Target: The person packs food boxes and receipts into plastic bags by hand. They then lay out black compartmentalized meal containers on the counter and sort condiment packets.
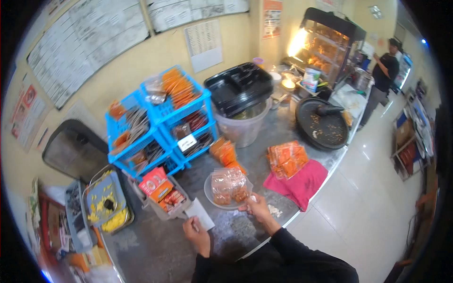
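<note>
My right hand (257,208) is closed at the right edge of a round, clear plastic bowl (208,192). In the bowl lie several small clear packets (228,181) with orange-brown contents. My left hand (197,235) is beside a white card (201,215), its fingers curled; what they hold, if anything, is hidden. The card leans out from a grey box (163,211) holding red-and-orange printed packs (162,188). Behind the bowl is a small heap of orange packets (227,152). To the right, more orange sachets (288,159) rest partly on a pink cloth (302,183).
Blue stacked baskets (163,120) full of sachets stand at the back left. Beside them, a black tray (238,87) tops a clear bucket (243,127). A stone mortar (314,125) sits near the counter's right edge. Farther off, a person (386,70) stands by the lit display case (328,45).
</note>
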The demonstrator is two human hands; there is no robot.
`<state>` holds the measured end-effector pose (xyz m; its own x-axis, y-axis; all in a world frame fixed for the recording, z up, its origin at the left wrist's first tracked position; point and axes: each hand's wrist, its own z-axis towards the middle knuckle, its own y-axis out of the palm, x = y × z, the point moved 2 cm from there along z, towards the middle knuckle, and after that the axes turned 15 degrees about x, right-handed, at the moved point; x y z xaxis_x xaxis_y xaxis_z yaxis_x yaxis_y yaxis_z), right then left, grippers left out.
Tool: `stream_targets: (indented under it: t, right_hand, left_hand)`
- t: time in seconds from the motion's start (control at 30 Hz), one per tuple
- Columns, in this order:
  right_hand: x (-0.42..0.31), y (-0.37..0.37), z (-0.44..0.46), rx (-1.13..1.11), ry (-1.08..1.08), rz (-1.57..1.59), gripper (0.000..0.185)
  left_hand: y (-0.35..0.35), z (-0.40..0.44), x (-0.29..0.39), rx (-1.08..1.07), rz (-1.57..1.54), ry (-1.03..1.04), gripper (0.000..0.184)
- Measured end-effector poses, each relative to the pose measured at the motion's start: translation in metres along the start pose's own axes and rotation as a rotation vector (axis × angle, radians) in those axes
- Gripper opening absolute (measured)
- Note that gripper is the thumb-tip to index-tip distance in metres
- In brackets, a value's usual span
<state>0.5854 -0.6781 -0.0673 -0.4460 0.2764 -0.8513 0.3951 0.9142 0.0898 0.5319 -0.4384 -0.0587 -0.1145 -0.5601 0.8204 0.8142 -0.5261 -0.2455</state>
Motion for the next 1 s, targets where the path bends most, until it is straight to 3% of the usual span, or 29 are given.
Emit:
stream_targets:
  t: [0.1, 0.27, 0.47, 0.6, 0.7, 0.87, 1.0]
  right_hand:
    - [-0.029, -0.057, -0.008, 0.116, -0.017, 0.014, 0.033]
    - [-0.111, -0.156, 0.010, 0.236, -0.343, 0.024, 0.025]
    - [-0.228, -0.228, 0.122, 0.394, -0.477, 0.104, 0.023]
    - [-0.291, -0.240, 0.224, 0.321, -0.468, 0.164, 0.022]
    - [-0.319, -0.237, 0.294, 0.225, -0.439, 0.168, 0.019]
    - [-0.346, -0.192, 0.384, 0.128, -0.378, 0.164, 0.016]
    - [-0.355, -0.144, 0.424, 0.044, -0.271, 0.211, 0.015]
  left_hand:
    - [-0.009, -0.007, 0.005, -0.031, 0.006, -0.150, 0.009]
    - [0.007, -0.013, 0.025, -0.125, -0.021, -0.003, 0.014]
    - [0.078, -0.056, 0.056, -0.120, -0.100, -0.063, 0.023]
    - [0.134, -0.098, 0.069, 0.078, 0.024, -0.024, 0.026]
    - [0.157, -0.120, 0.128, 0.151, 0.269, -0.052, 0.034]
    - [0.165, -0.149, 0.182, 0.138, 0.392, -0.213, 0.041]
    - [0.160, -0.182, 0.160, 0.277, 0.700, -0.283, 0.040]
